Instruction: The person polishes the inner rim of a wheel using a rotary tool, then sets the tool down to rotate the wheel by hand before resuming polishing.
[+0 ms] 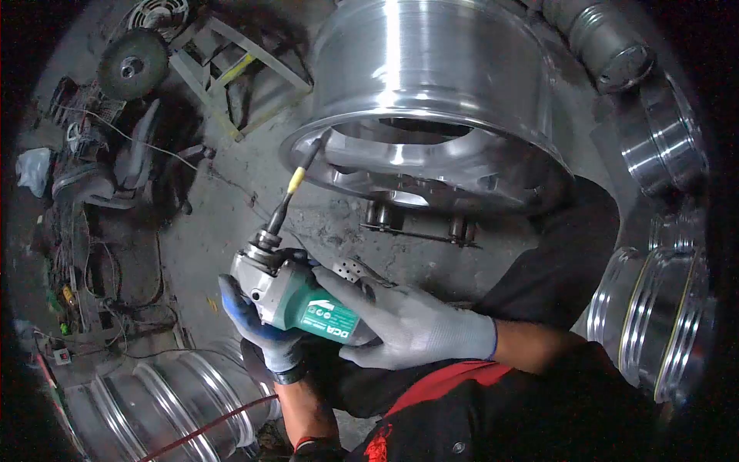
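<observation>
My left hand (265, 327), in a grey glove with a blue palm, cups the metal gear head of a green angle grinder (327, 314) from below. My right hand (423, 323), in a light grey glove, wraps around the green body of the same tool. From its head a long dark shaft (295, 183) with a yellow band extends up and away. The tip of that shaft overlaps the near edge of a large polished metal wheel rim (431, 85), tilted in front of me; whether it touches cannot be made out.
More wheel rims lie at the lower left (158, 408) and at the right (650, 316). Beneath the large wheel is a roller support (419, 229). A metal frame (239, 77), a round disc (132, 64) and tangled cables are at the upper left. My dark-clothed leg (539, 269) is beside the wheel.
</observation>
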Tool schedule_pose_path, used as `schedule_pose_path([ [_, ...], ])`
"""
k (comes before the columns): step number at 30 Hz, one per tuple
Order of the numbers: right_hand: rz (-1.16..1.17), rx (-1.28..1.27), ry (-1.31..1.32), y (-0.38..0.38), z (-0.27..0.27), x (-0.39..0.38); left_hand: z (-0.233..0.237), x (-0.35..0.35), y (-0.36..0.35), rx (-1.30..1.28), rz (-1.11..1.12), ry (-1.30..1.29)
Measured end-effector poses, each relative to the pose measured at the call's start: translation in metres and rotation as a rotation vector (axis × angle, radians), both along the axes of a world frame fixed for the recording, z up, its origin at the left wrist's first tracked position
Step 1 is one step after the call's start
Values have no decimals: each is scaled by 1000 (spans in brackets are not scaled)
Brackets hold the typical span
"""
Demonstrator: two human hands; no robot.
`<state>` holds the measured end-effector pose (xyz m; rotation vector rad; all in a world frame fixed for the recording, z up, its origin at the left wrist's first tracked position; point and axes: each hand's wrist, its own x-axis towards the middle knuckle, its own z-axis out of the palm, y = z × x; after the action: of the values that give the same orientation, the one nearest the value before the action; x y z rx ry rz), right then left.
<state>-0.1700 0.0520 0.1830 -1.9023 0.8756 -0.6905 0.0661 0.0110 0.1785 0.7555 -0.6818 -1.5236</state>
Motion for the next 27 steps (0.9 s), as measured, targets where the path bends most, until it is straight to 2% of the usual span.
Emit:
schedule_pose_path([
  [4, -32, -65, -7, -1, -10, 11, 0, 1, -5, 15, 66, 28],
  [6, -100, -269, -74, -5, -19, 18, 1, 3, -7, 35, 84, 4],
  [10, -104, -178, 32, -6, -8, 18, 5, 3, -13, 67, 122, -65],
  [13, -102, -127, -26, -7, -8, 17, 7, 3, -15, 51, 38, 58],
  [18, -103, -23, -105, -9, -10, 12, 7, -5, -24, 70, 73, 36],
  [22, -115, -133, -59, -13, -10, 11, 13, -8, -22, 80, 83, -52],
  [23, -63, -8, -60, -13, -4, 10, 14, -8, -20, 81, 120, -53],
  [24, -11, 117, -61, -14, 0, 10, 14, -9, -20, 57, 60, 24],
  [27, -67, 14, -76, -11, -7, 14, 13, -7, -18, 64, 61, -11],
])
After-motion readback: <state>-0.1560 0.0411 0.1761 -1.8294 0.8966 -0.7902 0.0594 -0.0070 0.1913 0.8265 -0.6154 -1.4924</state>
